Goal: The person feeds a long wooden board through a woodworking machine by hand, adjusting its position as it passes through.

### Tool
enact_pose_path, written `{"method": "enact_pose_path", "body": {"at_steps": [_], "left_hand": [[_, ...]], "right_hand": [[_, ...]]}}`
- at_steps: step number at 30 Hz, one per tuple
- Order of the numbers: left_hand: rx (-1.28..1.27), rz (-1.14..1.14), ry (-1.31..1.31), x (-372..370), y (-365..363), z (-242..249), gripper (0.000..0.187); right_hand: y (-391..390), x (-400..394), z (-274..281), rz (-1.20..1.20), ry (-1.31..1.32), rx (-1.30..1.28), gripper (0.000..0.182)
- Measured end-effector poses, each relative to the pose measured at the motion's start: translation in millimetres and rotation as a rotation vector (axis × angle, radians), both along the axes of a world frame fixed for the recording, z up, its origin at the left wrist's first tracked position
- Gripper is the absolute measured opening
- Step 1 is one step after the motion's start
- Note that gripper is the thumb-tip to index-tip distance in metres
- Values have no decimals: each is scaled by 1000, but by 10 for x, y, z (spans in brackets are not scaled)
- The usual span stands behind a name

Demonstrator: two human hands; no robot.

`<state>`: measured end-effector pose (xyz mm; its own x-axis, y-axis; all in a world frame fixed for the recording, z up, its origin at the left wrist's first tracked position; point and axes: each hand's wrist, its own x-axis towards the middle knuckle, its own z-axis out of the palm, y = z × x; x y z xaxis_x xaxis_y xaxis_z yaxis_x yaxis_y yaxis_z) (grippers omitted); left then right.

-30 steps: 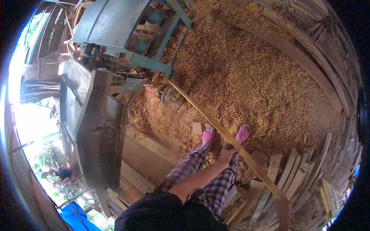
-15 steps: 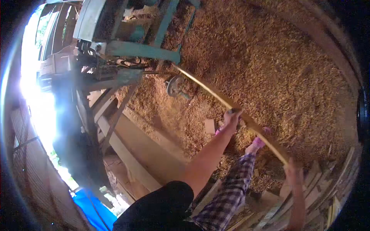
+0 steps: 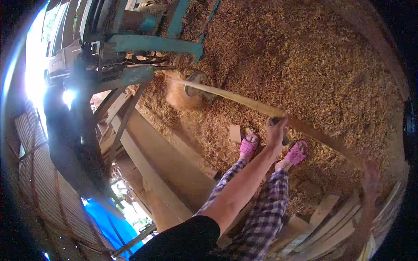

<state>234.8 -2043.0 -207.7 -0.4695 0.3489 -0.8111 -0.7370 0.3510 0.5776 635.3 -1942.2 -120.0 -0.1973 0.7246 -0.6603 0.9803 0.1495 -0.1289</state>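
Across the shavings floor [image 3: 339,78]: one long wooden strip [image 3: 250,102] runs slantwise, from the metal wheel [image 3: 194,85] at upper left toward the right hand [image 3: 371,174] at lower right.
Left hand [image 3: 276,130]: at the strip's middle section, fingers clamped on it; a small dark item [image 3: 274,121] shows at these fingers, identity cannot be determined.
Right hand: at the strip's near end, heavily blurred; cannot tell whether the fingers are apart or together.
Strip's far end: overlaps the metal wheel in view; contact cannot be confirmed. Hazy, dust-coloured patch [image 3: 183,98] just beside.
Footing: pink sandals [image 3: 249,145] on both feet; wooden block [image 3: 235,133] just beside the left one.
Machine side: teal metal frame [image 3: 156,43] at upper left.
Timber: wide plank [image 3: 170,150] left of the legs; loose boards [image 3: 324,211] at lower right.
Left edge: blue sheet [image 3: 109,226], low, against bright daylight.
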Motion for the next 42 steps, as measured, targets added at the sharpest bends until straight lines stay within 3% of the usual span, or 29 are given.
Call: {"method": "enact_pose_path", "body": {"at_steps": [4, 6, 9, 12, 14, 15, 17, 18, 21, 23, 25, 28, 32, 33, 34, 35, 36, 37, 39, 40, 42], "left_hand": [[-37, -59, 89, -32, 23, 46, 35], [-168, -246, 63, -23, 106, 144, 39], [-153, -239, 179, 81, 18, -118, 38], [-110, -241, 147, -224, -18, -91, 36], [113, -75, 257, -529, -179, -250, 33], [127, -17, 136, -743, -386, -471, 28], [-30, -98, 206, -893, -498, -318, 29], [-180, -174, 268, -945, -533, -228, 31], [-63, -40, 184, -758, -579, 196, 33], [22, 56, 126, -634, -681, 388, 31], [-219, -146, 109, -627, -821, 548, 36], [-192, -44, 125, -640, -1283, 602, 37], [-255, -10, 115, -1142, -1656, 566, 26], [-308, -104, 189, -1350, -1611, 558, 27], [-363, -199, 262, -1565, -1569, 521, 28], [-245, -231, 367, -1824, -1621, 312, 27], [-128, -261, 467, -2086, -1683, 73, 26], [-286, -306, 606, -2344, -1676, -3, 22], [-428, -238, 684, -2979, -1645, -168, 20], [-410, -104, 534, -3339, -1719, -275, 20], [-422, -196, 756, -3940, -1776, -373, 17]], "right_hand": [[-495, 167, -67, -18, -125, -108, 47], [-628, 266, -64, -17, -174, -142, 49], [-728, 283, -83, 5, -233, -179, 52], [-900, -62, -132, 27, -281, -261, 54], [-1055, -489, -98, 35, -308, -346, 56], [-1139, -724, -47, 25, -319, -404, 57], [-1252, -1023, 77, 18, -304, -489, 59], [-1320, -948, 118, 81, -265, -462, 59], [-1553, -640, 161, 197, -180, -366, 56], [-1980, 102, -117, 104, -103, -273, 49], [-2678, 1089, -595, 31, 74, -141, 42], [-2223, 366, 29, 70, 7, -261, 42], [-2372, -699, 442, 123, 235, -350, 43], [-2408, -1016, 476, 165, 336, -339, 43], [-2415, -1355, 458, 225, 462, -302, 43], [-2382, -1735, 430, 269, 537, -281, 43], [-2293, -2176, 459, 209, 353, -396, 43], [-2230, -2526, 388, 150, 167, -506, 42], [-2201, -3039, -36, 180, 607, -342, 44], [-2101, -3377, -105, 257, 511, -367, 44], [-2141, -3987, -501, 223, 593, -266, 42]]}}
